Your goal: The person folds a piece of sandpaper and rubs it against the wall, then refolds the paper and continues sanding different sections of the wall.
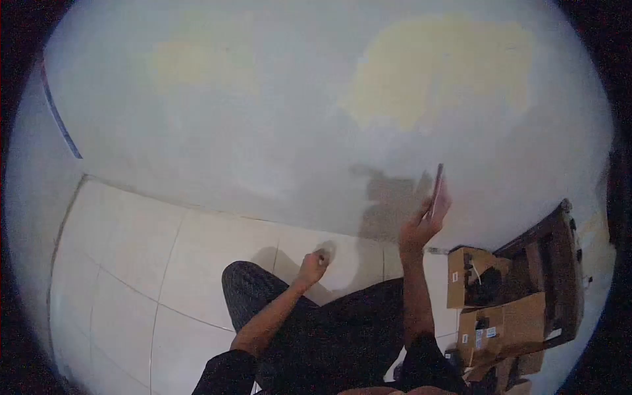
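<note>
My right hand (424, 230) is raised in front of the wall, its fingers around a thin, flat pinkish object (436, 191) held upright and seen nearly edge-on. Lower and to the left, my left hand (313, 268) is closed above my lap, beside my bent knee. A small dark spot (322, 259) shows at its fingers, too small to name. Shadows of the raised arm and the flat object fall on the wall (283, 131).
Open cardboard boxes (503, 322) stand at the right beside a dark wooden piece of furniture (559, 276). Pale floor tiles (197, 257) meet the wall, which has yellowish patches. A dark strip (59, 122) runs along the wall at the far left.
</note>
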